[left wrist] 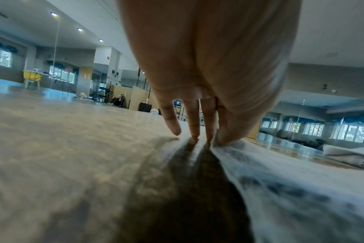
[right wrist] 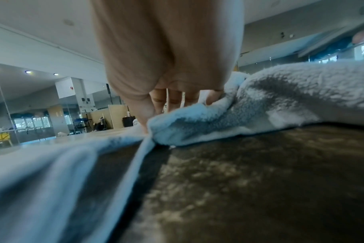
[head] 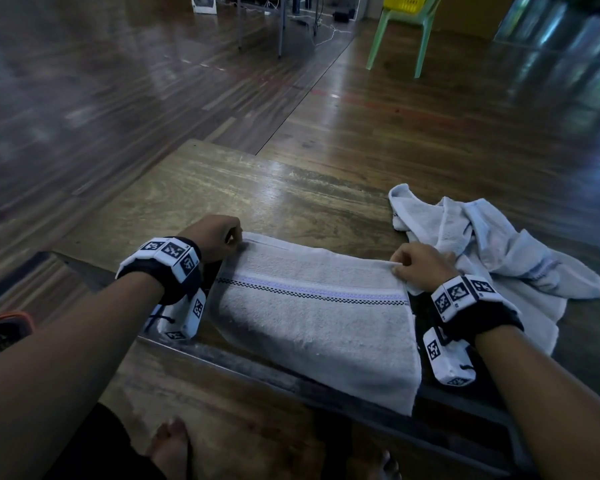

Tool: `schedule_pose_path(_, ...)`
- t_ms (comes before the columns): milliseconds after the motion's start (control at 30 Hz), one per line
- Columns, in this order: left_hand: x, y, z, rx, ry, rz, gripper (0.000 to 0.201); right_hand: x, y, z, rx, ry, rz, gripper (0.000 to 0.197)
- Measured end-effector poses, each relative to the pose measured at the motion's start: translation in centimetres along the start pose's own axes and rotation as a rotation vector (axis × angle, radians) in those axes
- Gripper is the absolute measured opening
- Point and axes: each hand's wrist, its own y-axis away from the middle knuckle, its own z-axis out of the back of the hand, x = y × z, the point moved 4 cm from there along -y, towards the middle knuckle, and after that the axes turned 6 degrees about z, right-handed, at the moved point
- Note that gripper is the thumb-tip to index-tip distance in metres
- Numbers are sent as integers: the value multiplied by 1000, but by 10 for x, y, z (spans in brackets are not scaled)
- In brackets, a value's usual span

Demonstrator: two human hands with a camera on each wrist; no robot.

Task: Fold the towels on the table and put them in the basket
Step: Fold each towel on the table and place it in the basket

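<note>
Head view: left hand [head: 219,233] and right hand [head: 420,268] pinch far corners of grey towel [head: 312,306] | soft, limp, light; probably best gripped at hem corners.

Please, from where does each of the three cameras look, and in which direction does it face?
Head: looks down over the table; both forearms, both hands.
Left wrist: low, along left hand pinching the striped towel.
Right wrist: low, along right hand at the towel's other corner.
Shared: the striped towel, yellow basket far off.
</note>
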Motion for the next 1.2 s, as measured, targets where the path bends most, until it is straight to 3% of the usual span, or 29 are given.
schedule_pose_path(233, -9, -1, 6, 13, -24, -23, 7, -5, -4, -1, 18, 26, -12, 19)
schedule_pose_path(333, -11, -2, 11, -38, 99, -35, 16, -4, -3, 0, 5, 20, -6, 18)
schedule_pose_path(467, -14, -5, 12, -93, 108, -28, 12, -2, 2, 5, -30, 7, -39, 12)
schedule_pose_path(600, -15, -8, -1, 3, 11, 20, 11, -2, 3, 1, -1, 61, -36, 12)
schedule_pose_path(800, -19, -11, 0, 1, -102, 53, 5, -1, 4, 2, 45, 152, -41, 13)
schedule_pose_path(1000, -22, -4, -1, 87, -86, 55, 16, 5, 8, 5, 79, 207, -62, 18)
schedule_pose_path(1200, -31, 5, 1, 181, -6, 43, 20, 4, 8, 4, 90, 193, -38, 6)
